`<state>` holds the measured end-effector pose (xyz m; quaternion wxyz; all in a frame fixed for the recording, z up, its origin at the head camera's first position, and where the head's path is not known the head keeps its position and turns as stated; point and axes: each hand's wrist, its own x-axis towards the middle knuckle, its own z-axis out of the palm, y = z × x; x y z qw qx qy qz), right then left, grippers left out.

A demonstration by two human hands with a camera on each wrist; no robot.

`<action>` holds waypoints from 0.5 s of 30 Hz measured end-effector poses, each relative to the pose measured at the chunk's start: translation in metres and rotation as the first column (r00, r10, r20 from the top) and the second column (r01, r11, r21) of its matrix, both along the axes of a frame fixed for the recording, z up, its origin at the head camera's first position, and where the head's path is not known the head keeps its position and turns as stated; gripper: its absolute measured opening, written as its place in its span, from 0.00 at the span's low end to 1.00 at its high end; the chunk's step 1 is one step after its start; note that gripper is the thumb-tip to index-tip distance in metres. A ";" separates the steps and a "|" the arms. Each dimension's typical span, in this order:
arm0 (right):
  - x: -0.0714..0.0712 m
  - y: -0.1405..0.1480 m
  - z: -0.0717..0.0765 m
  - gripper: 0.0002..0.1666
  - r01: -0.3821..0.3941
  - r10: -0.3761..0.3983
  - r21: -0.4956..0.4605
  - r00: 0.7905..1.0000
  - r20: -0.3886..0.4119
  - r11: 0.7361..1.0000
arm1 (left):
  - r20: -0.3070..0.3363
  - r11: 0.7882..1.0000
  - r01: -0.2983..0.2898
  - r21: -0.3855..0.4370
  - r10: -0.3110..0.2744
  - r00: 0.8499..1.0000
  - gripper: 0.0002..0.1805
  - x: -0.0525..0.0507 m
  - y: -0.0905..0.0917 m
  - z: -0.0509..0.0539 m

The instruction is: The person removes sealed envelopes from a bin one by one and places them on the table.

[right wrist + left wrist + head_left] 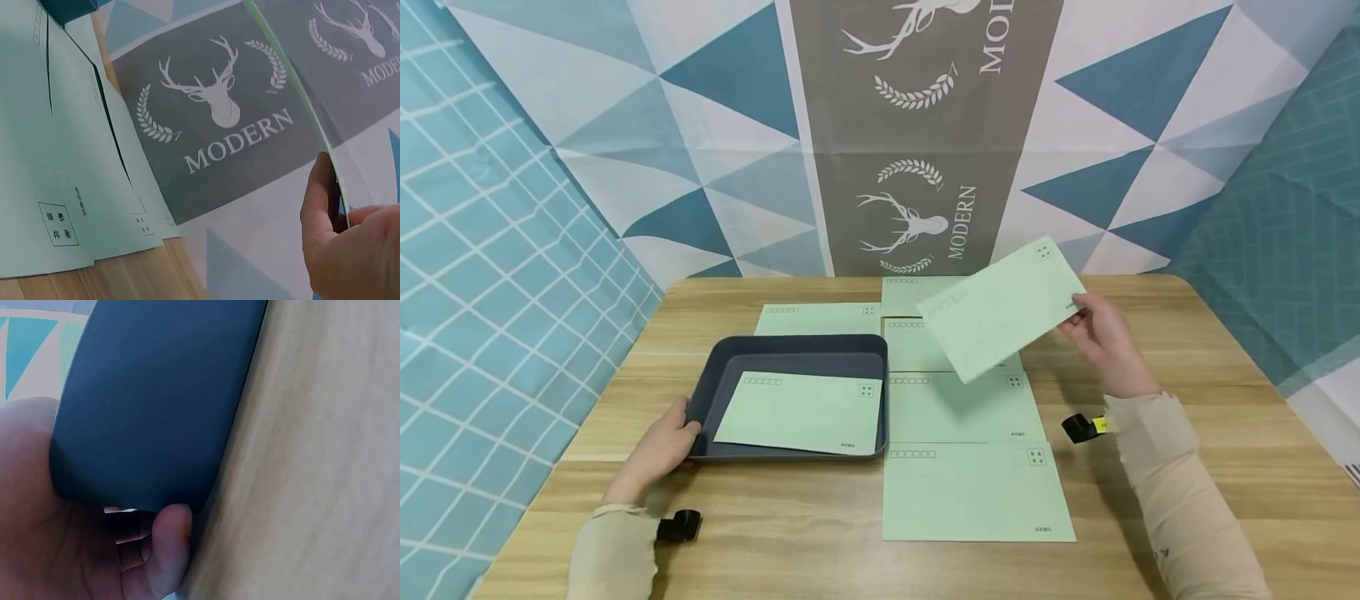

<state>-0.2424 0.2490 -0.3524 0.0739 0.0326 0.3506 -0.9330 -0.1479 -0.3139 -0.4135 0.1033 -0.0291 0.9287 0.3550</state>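
My right hand (1108, 342) pinches the right end of a pale green envelope (1007, 308) and holds it tilted above the table. In the right wrist view that envelope (300, 81) shows edge-on, with thumb and fingers on either side. At the left, my left hand (658, 446) grips the left side of a dark grey tray (808, 361), thumb over the rim. One envelope (797, 414) lies inside the tray, face up. The left wrist view shows the tray's outer wall (150, 406) close to the tabletop, with fingers curled at its corner.
Several more envelopes (977, 496) lie in an overlapping column right of the tray. Another envelope (820, 319) is partly hidden behind the tray. A patterned cloth (917, 208) hangs at the back of the wooden table (790, 533).
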 end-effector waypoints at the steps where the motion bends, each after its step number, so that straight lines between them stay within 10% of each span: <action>1: -0.002 0.002 -0.001 0.10 0.011 -0.010 -0.032 1.000 0.022 0.999 | 0.002 1.000 -0.003 0.002 0.003 1.000 0.26 0.000 0.000 0.000; 15: -0.029 0.033 -0.012 0.26 0.220 -0.129 -0.235 0.928 0.349 0.947 | 0.006 1.000 -0.009 0.011 0.009 1.000 0.25 0.003 -0.002 -0.004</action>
